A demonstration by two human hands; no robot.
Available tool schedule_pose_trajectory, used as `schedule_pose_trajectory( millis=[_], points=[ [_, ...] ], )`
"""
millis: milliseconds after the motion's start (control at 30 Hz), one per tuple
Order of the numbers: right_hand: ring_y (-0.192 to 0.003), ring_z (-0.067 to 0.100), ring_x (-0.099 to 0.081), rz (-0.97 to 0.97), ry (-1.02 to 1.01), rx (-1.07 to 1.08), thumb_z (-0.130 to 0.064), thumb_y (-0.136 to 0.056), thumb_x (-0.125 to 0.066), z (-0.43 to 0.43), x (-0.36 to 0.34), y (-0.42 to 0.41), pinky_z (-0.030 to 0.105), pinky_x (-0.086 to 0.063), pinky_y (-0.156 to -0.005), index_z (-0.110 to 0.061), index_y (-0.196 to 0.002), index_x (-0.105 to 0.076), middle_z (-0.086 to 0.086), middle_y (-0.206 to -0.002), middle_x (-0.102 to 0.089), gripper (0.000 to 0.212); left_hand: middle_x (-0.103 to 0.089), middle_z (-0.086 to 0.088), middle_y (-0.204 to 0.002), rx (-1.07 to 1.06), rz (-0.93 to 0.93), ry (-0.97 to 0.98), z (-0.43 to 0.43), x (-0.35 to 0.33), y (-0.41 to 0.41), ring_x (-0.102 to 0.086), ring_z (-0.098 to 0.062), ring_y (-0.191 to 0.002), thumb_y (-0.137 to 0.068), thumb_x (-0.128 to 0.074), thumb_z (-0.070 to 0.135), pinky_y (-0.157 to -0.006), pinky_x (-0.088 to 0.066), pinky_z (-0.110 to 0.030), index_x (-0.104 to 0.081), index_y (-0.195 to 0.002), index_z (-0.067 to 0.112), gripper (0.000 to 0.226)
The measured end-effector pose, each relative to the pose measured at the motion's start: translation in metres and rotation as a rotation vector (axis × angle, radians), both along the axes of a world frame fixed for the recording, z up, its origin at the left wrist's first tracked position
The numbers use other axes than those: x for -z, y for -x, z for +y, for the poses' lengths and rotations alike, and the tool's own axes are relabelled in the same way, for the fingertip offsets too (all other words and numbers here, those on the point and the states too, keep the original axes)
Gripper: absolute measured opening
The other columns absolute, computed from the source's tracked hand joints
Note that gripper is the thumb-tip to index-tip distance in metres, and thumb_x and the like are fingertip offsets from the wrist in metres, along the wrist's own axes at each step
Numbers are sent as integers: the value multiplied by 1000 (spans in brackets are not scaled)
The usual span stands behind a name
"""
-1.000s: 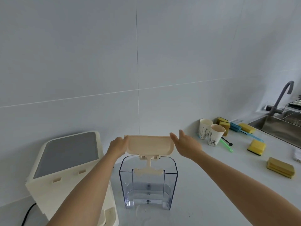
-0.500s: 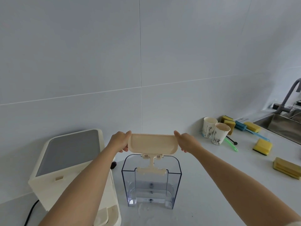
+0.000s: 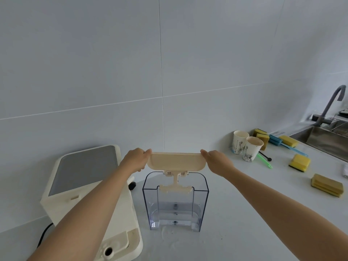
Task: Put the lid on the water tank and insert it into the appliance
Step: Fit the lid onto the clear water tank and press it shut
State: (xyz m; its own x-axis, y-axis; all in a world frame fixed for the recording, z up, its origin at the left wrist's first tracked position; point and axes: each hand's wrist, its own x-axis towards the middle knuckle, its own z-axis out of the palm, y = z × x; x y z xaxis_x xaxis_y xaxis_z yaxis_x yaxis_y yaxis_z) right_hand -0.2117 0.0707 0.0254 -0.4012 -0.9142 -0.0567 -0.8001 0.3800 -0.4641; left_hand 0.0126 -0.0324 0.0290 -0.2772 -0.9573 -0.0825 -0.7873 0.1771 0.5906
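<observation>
A clear plastic water tank [image 3: 176, 202] stands upright on the white counter [image 3: 244, 213], open at the top. Just above it I hold a cream lid [image 3: 176, 161], tilted so its underside faces me, and its T-shaped stem hangs down into the tank's mouth. My left hand [image 3: 136, 160] grips the lid's left end and my right hand [image 3: 216, 161] grips its right end. The cream appliance [image 3: 88, 187] with a grey top panel sits to the left of the tank, partly hidden by my left forearm.
Two paper cups [image 3: 245, 147] stand at the back right, with several yellow sponges [image 3: 299, 162] and a blue brush [image 3: 288, 145] around them. A steel sink [image 3: 327, 139] and grey tap [image 3: 331, 104] are at the far right. A black cable [image 3: 44, 234] leaves the appliance's left side.
My right hand has closed on the lid's right end, where it was open beside it. The lid and its stem sit slightly lower over the tank. The view has shifted a little.
</observation>
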Motion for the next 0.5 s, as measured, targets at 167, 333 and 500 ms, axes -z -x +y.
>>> schedule_pose_trajectory(
  millis=[167, 333, 500],
  points=[
    [-75, 27, -44, 199, -9, -83, -24, -96, -22, 23, 0, -12, 29, -27, -50, -21, -65, -31, 1, -64, -35, 33, -54, -6, -59, -23, 13, -30, 17, 4, -7, -48, -18, -49, -92, -31, 31, -54, -36, -25, -42, -57, 7, 43],
    [-77, 27, -45, 358, -64, -110, -18, -96, -27, 44, 5, -21, 31, -36, -58, -16, -112, -45, 13, -90, -52, 24, -59, -19, -72, -88, 23, -93, 32, 12, -11, -54, -31, -59, -89, -31, 25, -52, -39, -25, -49, -75, 1, 33],
    [-70, 28, -45, 474, -86, -150, -30, -96, -23, 52, 25, -24, 27, -24, -45, -12, -113, -42, 0, -63, -33, 31, -60, -16, -68, -88, -41, -88, 45, 30, -17, -56, -31, -62, -87, -30, 22, -63, -43, -28, -49, -73, 3, 30]
  ],
)
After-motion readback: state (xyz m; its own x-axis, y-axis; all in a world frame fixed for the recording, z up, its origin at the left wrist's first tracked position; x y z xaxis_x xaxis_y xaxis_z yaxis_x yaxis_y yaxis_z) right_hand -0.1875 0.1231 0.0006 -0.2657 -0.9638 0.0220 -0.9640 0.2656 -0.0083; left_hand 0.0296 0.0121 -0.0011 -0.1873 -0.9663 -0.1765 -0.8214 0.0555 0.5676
